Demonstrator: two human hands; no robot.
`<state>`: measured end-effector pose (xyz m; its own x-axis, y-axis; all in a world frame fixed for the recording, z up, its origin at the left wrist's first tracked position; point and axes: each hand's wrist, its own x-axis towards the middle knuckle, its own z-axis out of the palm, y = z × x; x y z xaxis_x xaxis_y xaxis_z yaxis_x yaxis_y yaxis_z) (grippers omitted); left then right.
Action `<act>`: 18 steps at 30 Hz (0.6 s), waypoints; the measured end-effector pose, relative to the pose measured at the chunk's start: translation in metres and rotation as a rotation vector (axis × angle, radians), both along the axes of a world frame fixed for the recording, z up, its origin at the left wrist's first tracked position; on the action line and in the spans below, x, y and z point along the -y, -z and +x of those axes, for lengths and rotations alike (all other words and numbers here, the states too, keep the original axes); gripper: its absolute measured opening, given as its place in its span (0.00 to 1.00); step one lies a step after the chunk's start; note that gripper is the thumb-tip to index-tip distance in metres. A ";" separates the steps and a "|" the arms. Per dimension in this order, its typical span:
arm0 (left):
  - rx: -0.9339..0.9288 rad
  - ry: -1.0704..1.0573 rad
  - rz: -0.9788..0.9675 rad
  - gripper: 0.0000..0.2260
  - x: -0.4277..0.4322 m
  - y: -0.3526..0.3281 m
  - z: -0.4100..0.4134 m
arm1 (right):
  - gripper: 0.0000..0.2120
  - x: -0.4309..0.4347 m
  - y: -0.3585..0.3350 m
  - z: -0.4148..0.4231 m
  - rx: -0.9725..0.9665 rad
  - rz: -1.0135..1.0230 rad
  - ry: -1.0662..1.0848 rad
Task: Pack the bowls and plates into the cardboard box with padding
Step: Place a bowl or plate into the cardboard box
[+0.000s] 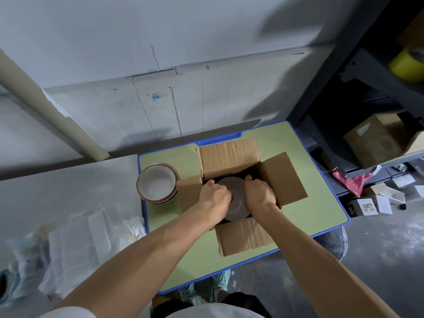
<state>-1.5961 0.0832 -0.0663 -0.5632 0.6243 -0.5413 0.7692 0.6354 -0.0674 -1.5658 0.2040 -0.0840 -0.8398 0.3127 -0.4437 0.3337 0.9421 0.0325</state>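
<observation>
An open cardboard box (229, 154) with its flaps spread stands on a small green table (270, 134). Inside it lies a grey plate (237, 200). My left hand (214, 193) grips the plate's left edge, fingers curled over the rim. On the plate's right edge my right hand (259, 193) holds it the same way, fingertips down inside the box. To the left of the box, a stack of white bowls (157, 183) with reddish rims sits on the table.
White padding sheets (78, 246) lie on the grey surface at lower left. A beige tube (46, 104) leans against the wall. Dark shelving with a cardboard carton (378, 138) and a yellow tape roll (406, 63) stands at right; small boxes litter the floor.
</observation>
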 end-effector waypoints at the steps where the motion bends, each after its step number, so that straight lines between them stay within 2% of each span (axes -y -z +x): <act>1: 0.008 -0.014 0.004 0.10 0.000 0.000 0.000 | 0.23 0.001 0.000 0.000 -0.003 -0.003 0.004; 4: 0.002 0.017 -0.033 0.10 0.000 -0.003 0.002 | 0.22 0.004 -0.004 0.001 0.001 -0.011 0.018; 7: -0.086 0.092 -0.050 0.08 0.007 -0.009 0.002 | 0.16 0.006 -0.014 0.006 0.006 0.001 0.020; 9: -0.159 0.080 0.092 0.09 0.021 -0.017 0.001 | 0.14 0.006 -0.022 0.010 -0.004 0.013 -0.009; 13: -0.315 0.024 0.502 0.08 0.061 -0.028 -0.003 | 0.10 0.009 -0.040 0.016 -0.120 0.020 -0.088; 18: -0.372 -0.216 0.744 0.12 0.109 -0.023 0.012 | 0.09 0.043 -0.056 0.013 -0.416 -0.129 -0.236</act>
<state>-1.5836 -0.0253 -0.0430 -0.7701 0.6025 0.2096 0.6369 0.7443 0.2008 -1.5530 0.1612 -0.0278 -0.9953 0.0578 -0.0779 0.0711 0.9811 -0.1799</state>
